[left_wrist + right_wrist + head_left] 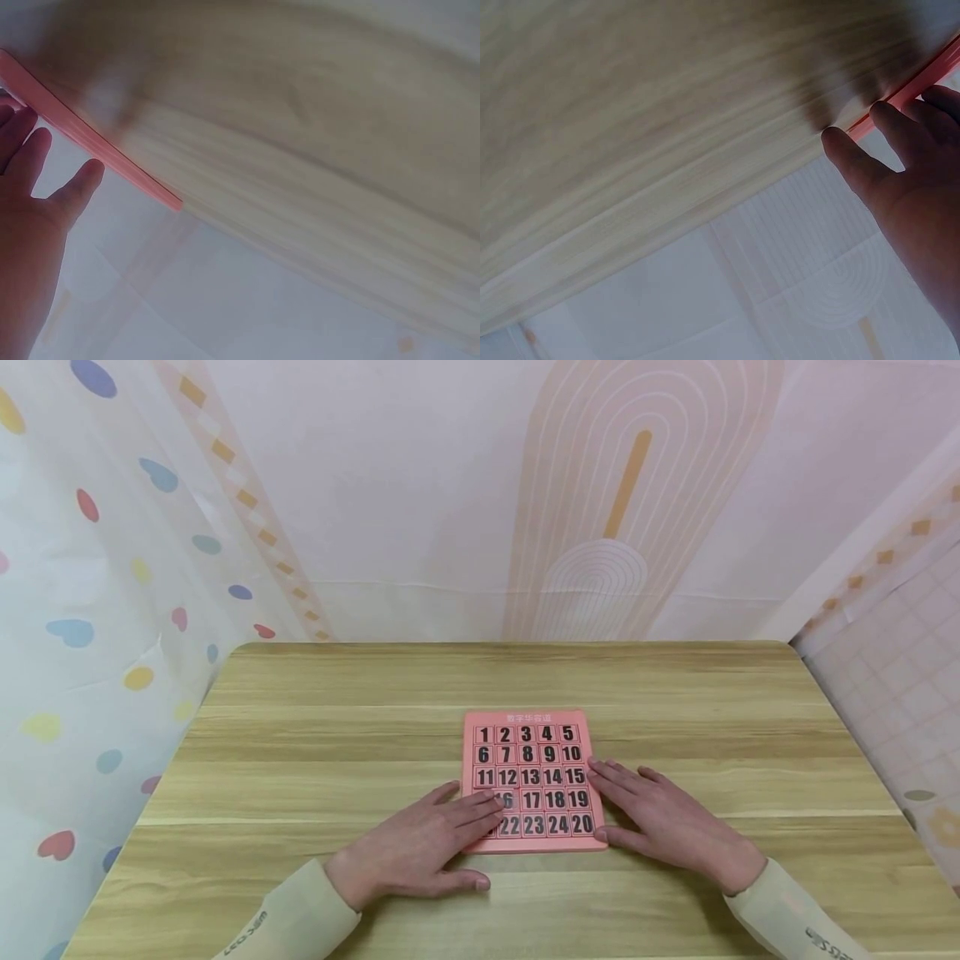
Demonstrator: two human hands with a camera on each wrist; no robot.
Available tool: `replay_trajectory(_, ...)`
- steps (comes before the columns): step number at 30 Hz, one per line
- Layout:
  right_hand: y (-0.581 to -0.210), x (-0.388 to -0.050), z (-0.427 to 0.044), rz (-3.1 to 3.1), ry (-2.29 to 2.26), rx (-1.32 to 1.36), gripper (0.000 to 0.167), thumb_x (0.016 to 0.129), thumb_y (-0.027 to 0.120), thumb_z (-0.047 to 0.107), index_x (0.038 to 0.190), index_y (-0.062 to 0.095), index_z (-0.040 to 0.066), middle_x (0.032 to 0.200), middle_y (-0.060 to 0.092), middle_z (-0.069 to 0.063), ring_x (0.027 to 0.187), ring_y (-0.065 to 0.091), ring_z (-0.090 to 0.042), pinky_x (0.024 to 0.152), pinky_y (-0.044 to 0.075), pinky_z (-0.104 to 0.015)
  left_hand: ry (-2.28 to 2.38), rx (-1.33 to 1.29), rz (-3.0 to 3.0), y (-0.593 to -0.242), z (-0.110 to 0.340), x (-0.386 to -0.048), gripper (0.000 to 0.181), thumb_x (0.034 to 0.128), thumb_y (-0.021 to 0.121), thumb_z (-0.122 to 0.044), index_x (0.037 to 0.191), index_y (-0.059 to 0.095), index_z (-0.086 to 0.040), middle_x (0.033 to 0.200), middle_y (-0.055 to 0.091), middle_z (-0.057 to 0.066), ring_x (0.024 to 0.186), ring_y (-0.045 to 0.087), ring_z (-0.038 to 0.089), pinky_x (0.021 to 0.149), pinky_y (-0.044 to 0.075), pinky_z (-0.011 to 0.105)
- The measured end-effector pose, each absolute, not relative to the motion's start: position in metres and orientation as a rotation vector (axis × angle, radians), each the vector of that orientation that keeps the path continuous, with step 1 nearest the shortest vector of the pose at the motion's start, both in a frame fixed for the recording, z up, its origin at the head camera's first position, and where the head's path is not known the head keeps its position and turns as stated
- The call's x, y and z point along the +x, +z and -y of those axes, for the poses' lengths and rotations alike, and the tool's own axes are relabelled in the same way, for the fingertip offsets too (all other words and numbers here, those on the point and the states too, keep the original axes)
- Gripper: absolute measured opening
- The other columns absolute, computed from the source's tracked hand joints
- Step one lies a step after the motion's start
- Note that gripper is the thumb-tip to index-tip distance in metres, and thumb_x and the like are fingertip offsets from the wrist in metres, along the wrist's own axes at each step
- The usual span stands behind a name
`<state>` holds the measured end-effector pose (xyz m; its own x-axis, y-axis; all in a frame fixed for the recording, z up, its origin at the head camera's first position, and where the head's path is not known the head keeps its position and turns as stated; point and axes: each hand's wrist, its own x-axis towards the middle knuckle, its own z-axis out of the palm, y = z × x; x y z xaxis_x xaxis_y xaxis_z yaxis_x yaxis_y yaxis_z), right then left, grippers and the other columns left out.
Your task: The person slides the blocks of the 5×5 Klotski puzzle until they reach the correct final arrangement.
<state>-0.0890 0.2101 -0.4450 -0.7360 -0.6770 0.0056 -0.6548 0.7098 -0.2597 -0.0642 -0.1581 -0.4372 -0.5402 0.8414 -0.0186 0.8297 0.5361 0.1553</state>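
Observation:
A pink number puzzle (527,845) lies flat on the wooden table, its tiles showing black numbers in rows. The left hand (423,843) reaches over its lower left part, fingers extended over the tiles near 16 and covering some of them; its thumb points right, below the frame's edge. At the puzzle's right edge, the right hand (667,822) touches the side with fingertips and thumb, fingers fairly straight. In the left wrist view the left hand (34,217) is beside the pink frame (105,150); the right wrist view shows the right hand (915,172) along the pink edge (922,79).
The wooden table (337,693) extends around the puzzle on all sides. Behind it hangs a pale curtain (420,485) with arches, and at the left a cloth (97,710) with coloured dots and hearts. Both forearms wear light sleeves (300,914).

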Motion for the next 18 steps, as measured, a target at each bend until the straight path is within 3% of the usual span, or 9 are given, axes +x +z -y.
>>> replay_trajectory(18, -0.4438, -0.0879, -0.2096, -2.817, -0.379, -1.096, 0.073, 0.103, 0.056, 0.057, 0.156, 0.047, 0.007, 0.163, 0.042, -0.008, 0.146, 0.044, -0.032, 0.115, 0.038, -0.062, 0.205, 1.415, -2.678, -0.4372, 0.1677, -0.0633, 0.08, 0.1024, 0.042, -0.068, 0.156, 0.047, -0.009, 0.162, 0.042, 0.005, 0.15, 0.038, 0.022, 0.123, 0.026, 0.055)
